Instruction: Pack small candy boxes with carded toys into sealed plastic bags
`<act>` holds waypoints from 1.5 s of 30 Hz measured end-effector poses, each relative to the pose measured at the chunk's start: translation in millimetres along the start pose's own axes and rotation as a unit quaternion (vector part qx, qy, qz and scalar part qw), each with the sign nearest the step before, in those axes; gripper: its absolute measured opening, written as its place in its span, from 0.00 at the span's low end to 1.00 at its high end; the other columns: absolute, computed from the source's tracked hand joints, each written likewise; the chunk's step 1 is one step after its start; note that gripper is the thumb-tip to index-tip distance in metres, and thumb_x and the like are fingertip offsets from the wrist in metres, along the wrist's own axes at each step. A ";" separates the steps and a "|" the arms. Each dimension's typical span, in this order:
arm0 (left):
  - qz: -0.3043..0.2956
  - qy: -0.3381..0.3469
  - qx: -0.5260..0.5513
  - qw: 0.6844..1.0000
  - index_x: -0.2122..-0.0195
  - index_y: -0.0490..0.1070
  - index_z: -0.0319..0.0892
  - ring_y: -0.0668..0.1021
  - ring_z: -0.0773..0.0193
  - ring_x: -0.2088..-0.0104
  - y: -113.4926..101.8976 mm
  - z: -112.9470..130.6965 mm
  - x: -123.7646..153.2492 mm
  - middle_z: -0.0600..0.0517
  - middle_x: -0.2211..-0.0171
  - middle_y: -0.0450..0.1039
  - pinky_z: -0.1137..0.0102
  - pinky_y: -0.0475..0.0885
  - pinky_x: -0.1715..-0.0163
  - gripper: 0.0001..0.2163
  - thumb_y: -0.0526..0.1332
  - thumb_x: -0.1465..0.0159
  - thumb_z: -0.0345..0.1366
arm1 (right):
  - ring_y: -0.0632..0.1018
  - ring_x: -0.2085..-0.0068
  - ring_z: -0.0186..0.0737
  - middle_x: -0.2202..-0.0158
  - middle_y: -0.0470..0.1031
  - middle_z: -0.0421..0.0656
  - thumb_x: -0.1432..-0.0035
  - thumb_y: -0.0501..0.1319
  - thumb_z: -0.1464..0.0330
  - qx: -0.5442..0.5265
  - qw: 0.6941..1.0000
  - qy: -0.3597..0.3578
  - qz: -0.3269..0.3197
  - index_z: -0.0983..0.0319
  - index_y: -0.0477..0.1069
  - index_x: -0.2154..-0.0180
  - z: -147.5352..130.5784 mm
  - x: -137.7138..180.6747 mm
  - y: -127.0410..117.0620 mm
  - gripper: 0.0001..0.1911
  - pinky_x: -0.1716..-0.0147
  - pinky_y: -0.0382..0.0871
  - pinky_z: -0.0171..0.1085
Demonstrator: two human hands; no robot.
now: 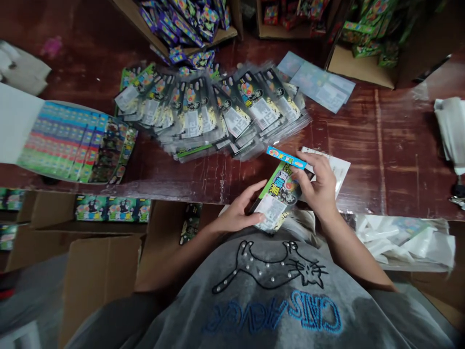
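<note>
My left hand is closed on the lower left edge of a printed packet, black with a green side and a pale label. The packet is tilted over the front edge of the table. My right hand pinches a narrow light-blue box with colourful print, across the packet's top end. Whether the blue box touches the packet I cannot tell. Partly behind my right hand lies a white sheet. Beyond my hands, several similar packets in clear sleeves are fanned out in overlapping rows.
Purple boxes, red boxes and green boxes fill cartons at the back. A tray of rainbow-coloured boxes stands left. Pale-blue cards lie back right. Below the edge are an open carton and white scraps.
</note>
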State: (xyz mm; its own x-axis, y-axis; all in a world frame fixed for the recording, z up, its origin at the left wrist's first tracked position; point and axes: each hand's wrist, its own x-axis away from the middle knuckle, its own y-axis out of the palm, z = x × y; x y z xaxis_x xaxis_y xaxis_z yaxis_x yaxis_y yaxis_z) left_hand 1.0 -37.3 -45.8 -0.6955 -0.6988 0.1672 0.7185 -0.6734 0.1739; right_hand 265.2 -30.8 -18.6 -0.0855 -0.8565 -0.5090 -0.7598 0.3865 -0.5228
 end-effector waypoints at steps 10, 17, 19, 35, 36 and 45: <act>0.052 -0.011 -0.007 0.999 0.38 0.72 0.46 0.81 0.53 0.44 -25.7 -5.6 2.8 0.43 0.41 0.77 0.59 0.78 0.45 0.24 0.72 0.35 0.39 | 0.80 0.37 0.52 0.31 0.74 0.45 0.31 0.61 0.74 0.008 0.983 -0.135 -0.126 0.45 0.74 0.34 42.1 -9.1 -36.6 0.28 0.43 0.81 0.54; 0.080 -0.019 -0.030 0.996 0.52 0.74 0.45 0.81 0.59 0.57 -20.7 20.1 -18.2 0.48 0.56 0.79 0.66 0.79 0.58 0.14 0.72 0.34 0.44 | 0.85 0.49 0.47 0.46 0.84 0.44 0.32 0.68 0.66 -0.058 0.991 -0.029 -0.119 0.48 0.75 0.36 3.1 -17.1 -20.7 0.24 0.47 0.82 0.50; 0.115 0.024 -0.024 0.993 0.44 0.70 0.46 0.82 0.56 0.49 -13.7 25.6 -31.7 0.46 0.49 0.79 0.63 0.79 0.50 0.20 0.72 0.34 0.43 | 0.84 0.49 0.49 0.47 0.85 0.43 0.31 0.68 0.64 -0.027 0.992 -0.030 -0.121 0.47 0.64 0.27 -2.6 -18.7 -17.3 0.35 0.45 0.80 0.53; 0.155 0.087 0.024 0.984 0.30 0.57 0.55 0.82 0.52 0.45 6.4 26.8 -52.2 0.46 0.41 0.76 0.57 0.79 0.46 0.34 0.72 0.33 0.43 | 0.79 0.46 0.56 0.47 0.82 0.45 0.33 0.69 0.55 -0.007 0.993 -0.024 -0.119 0.44 0.43 0.21 -5.4 -16.5 -6.4 0.51 0.39 0.70 0.64; 0.147 0.082 0.017 0.986 0.33 0.59 0.54 0.82 0.54 0.46 5.9 25.4 -48.5 0.46 0.42 0.76 0.59 0.79 0.48 0.31 0.72 0.33 0.42 | 0.79 0.48 0.55 0.50 0.83 0.44 0.33 0.69 0.55 -0.017 0.989 -0.026 -0.142 0.44 0.42 0.21 -4.0 -16.0 -6.9 0.50 0.38 0.69 0.64; 0.175 0.025 0.006 0.984 0.49 0.70 0.48 0.81 0.63 0.60 -16.4 24.0 -33.4 0.51 0.57 0.79 0.69 0.77 0.61 0.14 0.69 0.30 0.45 | 0.80 0.48 0.50 0.47 0.77 0.45 0.31 0.68 0.63 -0.128 0.987 0.067 -0.069 0.44 0.52 0.24 -1.4 27.0 15.1 0.42 0.43 0.78 0.58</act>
State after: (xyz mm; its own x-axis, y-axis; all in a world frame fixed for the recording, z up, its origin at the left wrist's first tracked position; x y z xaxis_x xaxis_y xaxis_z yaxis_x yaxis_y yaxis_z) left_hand 12.2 2.8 -31.0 -0.4031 -0.8989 0.1717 0.9140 -0.3861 0.1248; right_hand 250.5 -48.6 -39.2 -0.0408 -0.9393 -0.3408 -0.9069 0.1779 -0.3819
